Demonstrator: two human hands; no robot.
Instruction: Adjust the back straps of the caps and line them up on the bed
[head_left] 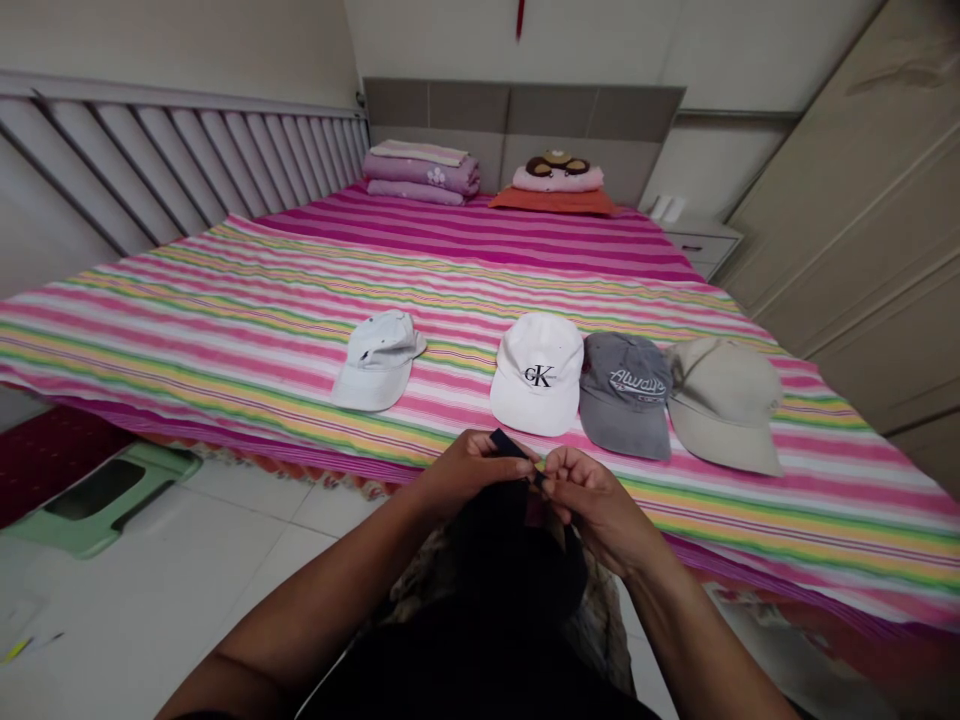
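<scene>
I can't make out much of the dark thing (501, 510) in front of me: below my fingers it sinks into my black clothing (480, 640), so I can't tell where one ends and the other begins, and my fingertips cover part of its strap (510, 443). My left hand (476, 468) pinches the strap between thumb and fingers, and my right hand (596, 500) pinches it too, just beside the left, both at the near edge of the bed (420, 440). The strap looks narrow, flat and navy or black, one end poking up past my left thumb, with a small yellowish patch between my fingers. Beyond my hands, four caps lie on the striped sheet (247, 330). A pale cap (375, 362) with small dark marks sits well apart on the left, its brim towards me. On the right, a white cap (537, 370) with black "CK"-like letters, a gray cap (626, 390) with pale script I read as "Always", and a beige cap (726, 400) stand in a row, side by side. The green stool (105, 500) at lower left is partly hidden under a dark red cloth (56, 455).
</scene>
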